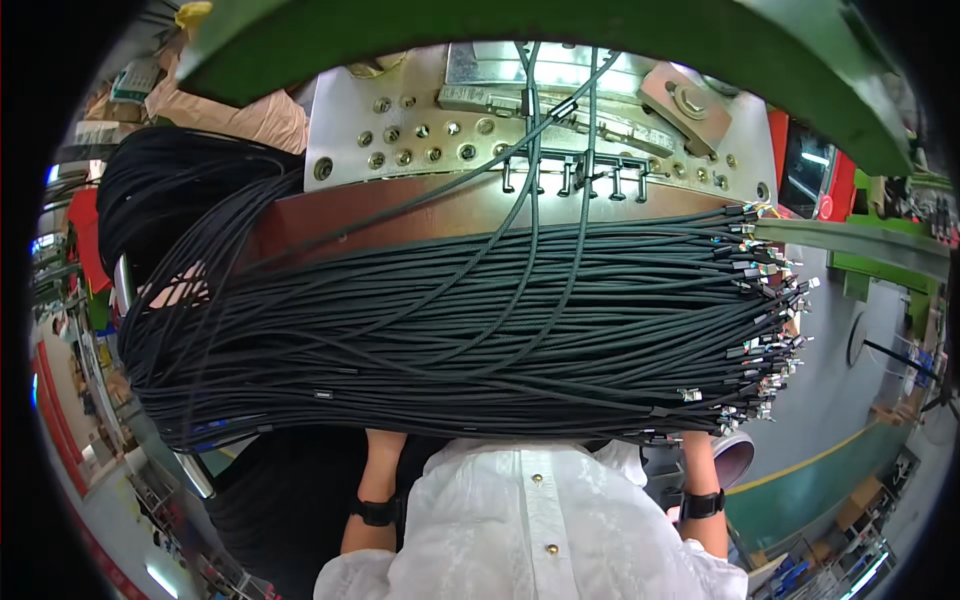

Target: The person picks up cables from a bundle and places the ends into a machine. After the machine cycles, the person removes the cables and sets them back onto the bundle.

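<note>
Viewing black cables (480, 330) stretched from nine to three o'clock.
Left to right, I see the left hand (386, 441) at seven, tucked beneath the cables; black pegs (616, 182) at one; the right hand (697, 441) at four, likewise covered; connectors (765, 340) at three. I cannot tell how either hand's fingers are set.

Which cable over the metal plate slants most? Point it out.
The long cable rising from left to upper right across the metal plate; other cables there run steeper.

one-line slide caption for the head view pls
Black cables with silvery connectors at the right hide both hands in front of a drilled metal plate.
</note>
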A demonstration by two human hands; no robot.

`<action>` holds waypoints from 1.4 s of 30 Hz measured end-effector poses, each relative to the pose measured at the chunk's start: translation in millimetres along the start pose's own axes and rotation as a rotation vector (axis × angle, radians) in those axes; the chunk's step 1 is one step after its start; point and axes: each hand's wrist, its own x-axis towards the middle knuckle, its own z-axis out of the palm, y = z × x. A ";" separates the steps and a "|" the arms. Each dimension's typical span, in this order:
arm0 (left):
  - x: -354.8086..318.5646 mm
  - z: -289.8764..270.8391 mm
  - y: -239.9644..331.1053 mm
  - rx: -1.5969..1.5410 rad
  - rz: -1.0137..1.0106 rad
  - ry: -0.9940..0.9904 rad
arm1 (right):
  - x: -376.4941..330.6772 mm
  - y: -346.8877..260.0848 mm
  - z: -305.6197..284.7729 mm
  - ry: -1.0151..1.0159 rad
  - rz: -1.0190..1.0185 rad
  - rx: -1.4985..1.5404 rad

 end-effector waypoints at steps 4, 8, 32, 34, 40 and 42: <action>6.9 6.5 1.3 -0.014 0.028 0.037 | 1.4 7.1 -8.4 -0.028 -0.008 -0.036; 12.1 8.7 2.3 -0.073 0.036 0.005 | -2.2 5.0 -3.6 -0.064 -0.019 -0.062; 215.5 -117.1 250.4 0.083 1.128 0.133 | 225.8 -171.8 -259.8 0.507 -0.729 -0.410; 228.5 -134.4 224.8 0.286 1.017 0.137 | 232.7 -169.9 -256.3 0.603 -0.800 -0.379; 261.1 -210.3 170.1 0.711 0.627 0.161 | 125.2 -119.6 -324.1 0.607 -0.499 -0.228; 244.2 -197.8 172.1 0.540 0.639 0.106 | 79.5 -106.2 -356.5 0.570 -0.269 -0.448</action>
